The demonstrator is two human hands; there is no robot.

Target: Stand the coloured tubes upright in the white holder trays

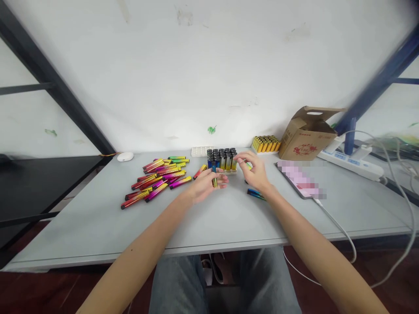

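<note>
My left hand [209, 184] holds a slim metallic tube [214, 172] upright, blue at the top fading to yellow at the bottom. Just behind it, several similar tubes with black tops [225, 156] stand in rows in a white tray [233, 172]. My right hand [253, 170] is at the tray's right side, its thumb and fingers drawn together by the corner tubes; what they grip, if anything, I cannot make out. Under my right wrist lie blue-green tubes [255, 194], and a yellow-green one [249, 166] is partly hidden by that hand.
A loose pile of red, purple and yellow tubes [160, 176] covers the left-middle. At the back are a white holed tray [199, 151], a tray of yellow tubes [266, 144] and an open cardboard box [299, 139]. A charging phone [296, 179], a power strip [353, 165] and a white case [125, 156] also lie here.
</note>
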